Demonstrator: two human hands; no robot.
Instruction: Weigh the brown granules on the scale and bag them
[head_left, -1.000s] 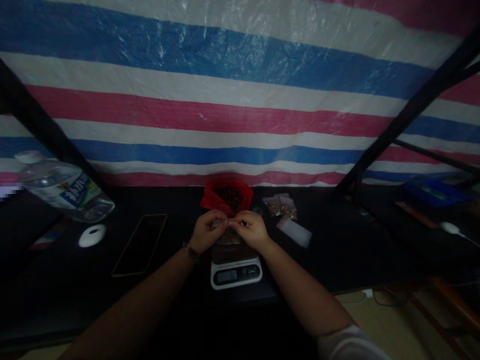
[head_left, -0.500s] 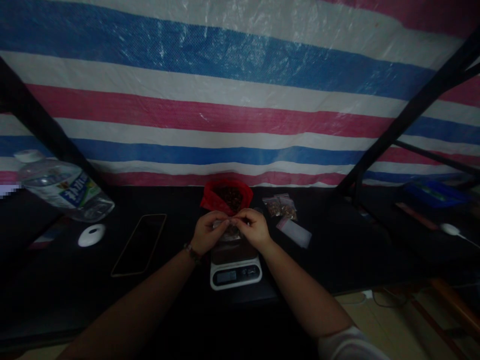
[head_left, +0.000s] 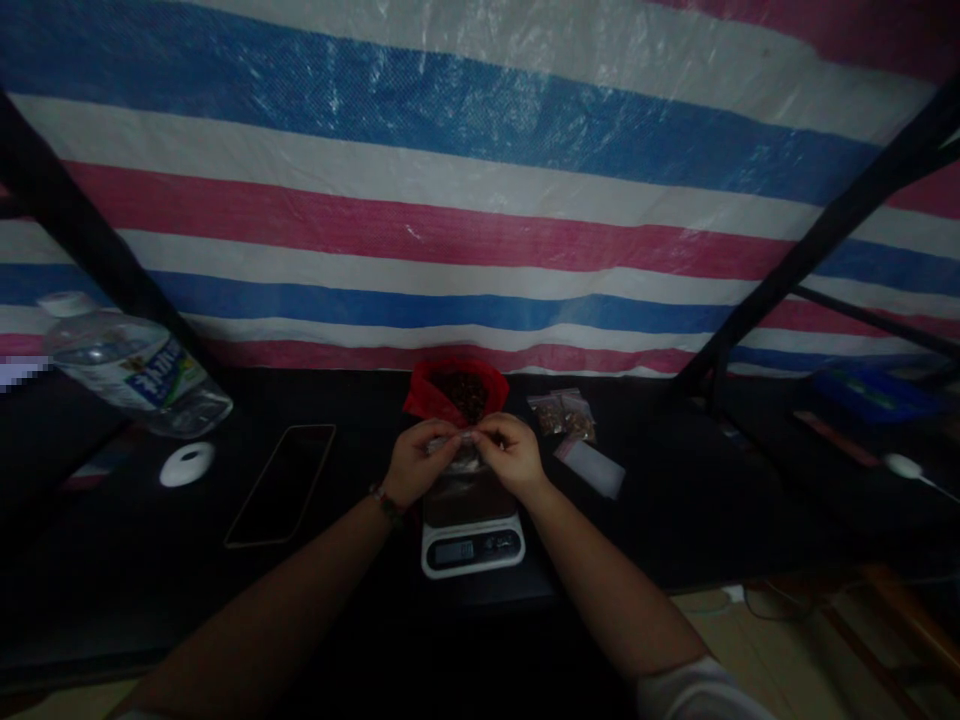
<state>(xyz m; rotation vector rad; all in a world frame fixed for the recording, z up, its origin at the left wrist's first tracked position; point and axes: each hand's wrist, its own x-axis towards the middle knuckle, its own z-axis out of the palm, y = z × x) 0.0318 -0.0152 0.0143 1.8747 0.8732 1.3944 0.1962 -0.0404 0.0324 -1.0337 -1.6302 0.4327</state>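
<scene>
My left hand (head_left: 417, 462) and my right hand (head_left: 511, 452) meet above a white kitchen scale (head_left: 471, 535) on the dark table. Both pinch the top edge of a small clear plastic bag (head_left: 459, 458) with dark contents that hangs between them over the scale's platform. Just behind the hands stands an open red bag (head_left: 456, 391) filled with brown bits. The fingers of both hands are closed on the small bag's rim.
Several small filled clear bags (head_left: 562, 412) and an empty one (head_left: 590, 465) lie right of the scale. A phone (head_left: 283, 484), a white round object (head_left: 187, 464) and a lying water bottle (head_left: 135, 367) are at the left. A striped tarp hangs behind; black frame bars slant at both sides.
Both hands have stayed over the scale, fingers working along the small bag's top edge. The view has shifted slightly; nothing else on the table has moved.
</scene>
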